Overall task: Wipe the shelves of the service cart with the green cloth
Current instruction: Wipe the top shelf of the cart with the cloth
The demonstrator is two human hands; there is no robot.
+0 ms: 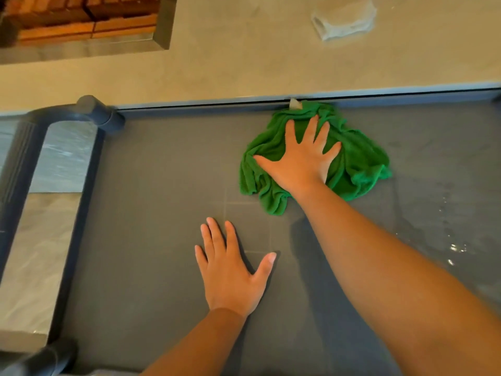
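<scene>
Wide dark grey plastic top shelf of the service cart fills the view, its rounded grey tubular handle at the left end. There's the crumpled green terry cloth, up against the far rim, right of centre. The right hand is on it, fingers spread straight, palm pressing down. The left hand lies flat on bare shelf, holding nothing. Small water beads glint at the right.
</scene>
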